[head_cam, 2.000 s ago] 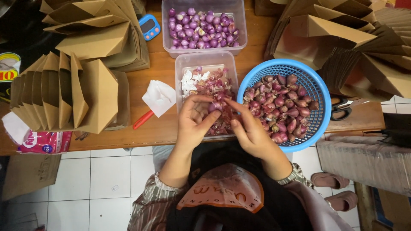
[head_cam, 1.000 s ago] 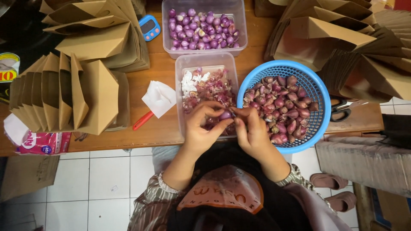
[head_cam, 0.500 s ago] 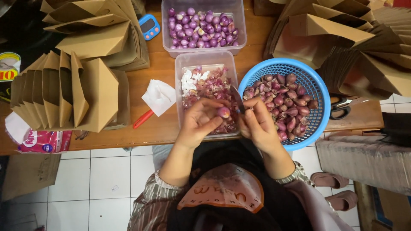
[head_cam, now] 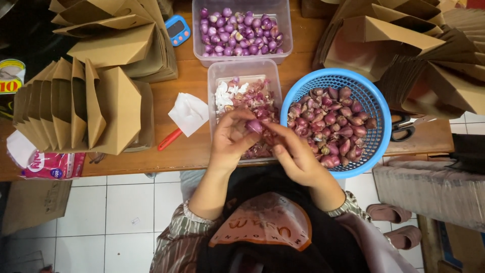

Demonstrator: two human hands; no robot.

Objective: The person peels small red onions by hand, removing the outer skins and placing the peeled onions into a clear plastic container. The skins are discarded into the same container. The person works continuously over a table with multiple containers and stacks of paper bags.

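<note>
Both hands, left hand (head_cam: 230, 144) and right hand (head_cam: 298, 159), pinched one shallot (head_cam: 254, 126) above the clear tub (head_cam: 217, 81) of peels. A blue basket (head_cam: 376, 108) held unpeeled shallots; another tub (head_cam: 197, 30) held peeled ones. Folded paper bags (head_cam: 91, 108) crowded the wooden table (head_cam: 187, 81) above the white tiled floor (head_cam: 121, 207).

You see folded brown paper bags (head_cam: 86, 106) left, pink-and-white plastic packet (head_cam: 50, 164) at the table edge, small blue screen gadget (head_cam: 178, 29) above.

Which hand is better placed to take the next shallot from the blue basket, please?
Probably the right hand: it lies next to the basket rim, while the left hand holds a shallot over the middle tub, farther away.
</note>
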